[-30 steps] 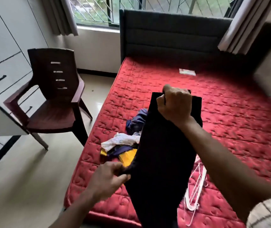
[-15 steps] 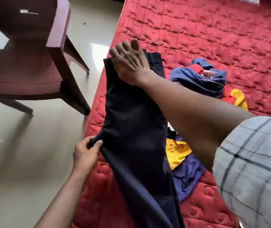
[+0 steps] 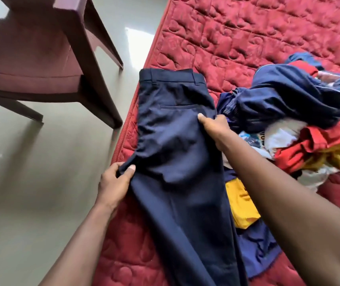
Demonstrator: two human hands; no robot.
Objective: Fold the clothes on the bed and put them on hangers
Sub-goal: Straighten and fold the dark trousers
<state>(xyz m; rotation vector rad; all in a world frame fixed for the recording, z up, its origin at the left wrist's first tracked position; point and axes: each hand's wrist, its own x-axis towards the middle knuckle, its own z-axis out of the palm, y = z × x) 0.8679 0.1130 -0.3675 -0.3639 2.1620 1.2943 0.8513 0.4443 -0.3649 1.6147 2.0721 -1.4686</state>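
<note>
Pinching opposite edges of navy trousers (image 3: 175, 145) with left hand (image 3: 114, 182) and right hand (image 3: 214, 129), probably to stretch them flat before folding.

No words or numbers can be read here. A white cloth (image 3: 280, 137) in the pile of clothes (image 3: 289, 100) has a few dark marks at its edge that may be letters. They are too small and blurry to tell.
</note>
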